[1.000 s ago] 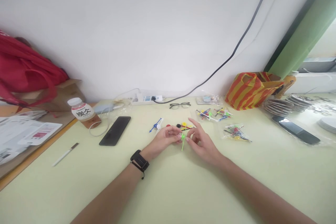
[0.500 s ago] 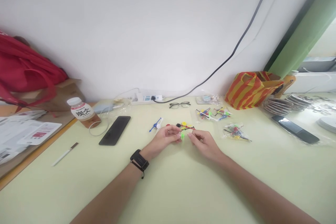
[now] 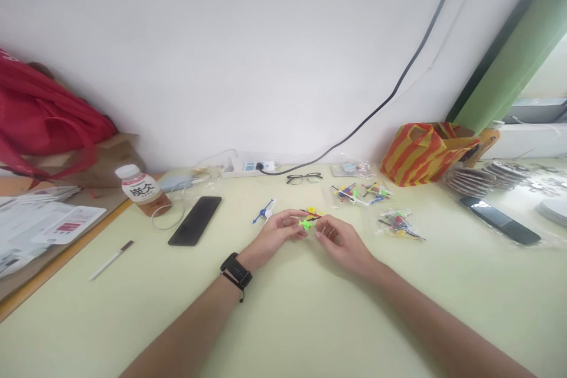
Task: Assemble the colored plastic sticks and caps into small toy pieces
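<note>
My left hand [image 3: 275, 235], with a black watch on the wrist, pinches a small bright green plastic piece [image 3: 305, 224] at the middle of the pale table. My right hand [image 3: 343, 242] is curled close beside it, fingertips meeting the same green piece. Just behind the fingers lie small yellow, red and black plastic parts [image 3: 312, 211]. A blue and white piece [image 3: 264, 211] rests to the left of my left hand.
Clear bags of coloured parts [image 3: 359, 192] and another bag [image 3: 397, 224] lie right of the hands. A black phone [image 3: 195, 220], a bottle [image 3: 142, 191], a pen [image 3: 110, 260], glasses [image 3: 303, 178], a power strip [image 3: 248, 168], a striped bag [image 3: 423, 152] and a second phone [image 3: 499, 220] stand around.
The long green stick that hung down between my hands a second ago is gone from view; the green piece now sits higher between my fingertips. My right fingers have curled in.
</note>
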`<action>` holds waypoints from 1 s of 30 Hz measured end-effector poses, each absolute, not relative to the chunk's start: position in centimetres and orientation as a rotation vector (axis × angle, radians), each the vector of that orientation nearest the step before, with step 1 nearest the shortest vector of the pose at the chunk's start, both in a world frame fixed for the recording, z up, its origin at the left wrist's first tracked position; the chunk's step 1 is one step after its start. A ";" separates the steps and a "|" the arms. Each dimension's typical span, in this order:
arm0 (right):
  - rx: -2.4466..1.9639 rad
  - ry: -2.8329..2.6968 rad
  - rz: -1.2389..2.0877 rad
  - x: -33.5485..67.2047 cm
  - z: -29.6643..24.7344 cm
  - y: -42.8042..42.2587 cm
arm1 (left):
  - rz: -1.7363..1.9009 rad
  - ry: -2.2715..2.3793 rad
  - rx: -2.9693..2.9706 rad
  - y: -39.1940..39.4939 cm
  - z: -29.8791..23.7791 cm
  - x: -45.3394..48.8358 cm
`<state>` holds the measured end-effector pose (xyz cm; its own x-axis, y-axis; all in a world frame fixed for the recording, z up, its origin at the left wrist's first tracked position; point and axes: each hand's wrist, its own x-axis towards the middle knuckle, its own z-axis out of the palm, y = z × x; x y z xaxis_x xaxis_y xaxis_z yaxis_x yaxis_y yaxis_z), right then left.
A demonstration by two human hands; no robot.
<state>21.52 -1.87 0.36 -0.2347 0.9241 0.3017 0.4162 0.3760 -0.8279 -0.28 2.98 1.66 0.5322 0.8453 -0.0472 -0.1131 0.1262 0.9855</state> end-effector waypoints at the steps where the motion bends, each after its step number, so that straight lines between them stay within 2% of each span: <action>1: -1.195 -1.825 0.711 21.8 0.1 -1.6 | 0.808 0.736 1.228 3.0 1.7 -0.3; 5: -1.305 -1.881 0.404 23.1 -1.1 -0.6 | 0.866 0.730 1.057 3.3 2.3 -0.5; 9: -1.422 -1.935 0.301 23.5 -2.0 -0.4 | 0.874 0.732 0.974 3.7 3.2 -1.1; 14: -1.394 -2.001 0.300 23.4 -2.1 -0.5 | 0.917 1.019 1.439 3.7 2.3 -1.2; 21: -1.383 -1.967 0.348 23.2 -1.7 -0.5 | 0.915 1.038 2.080 2.9 1.4 -1.3; 26: -1.414 -1.944 0.355 23.1 -1.3 -0.6 | 1.011 0.991 2.305 2.9 1.7 -1.5; 30: -1.452 -1.934 0.373 23.2 -1.1 -0.6 | 1.062 1.226 2.397 3.4 1.4 -1.8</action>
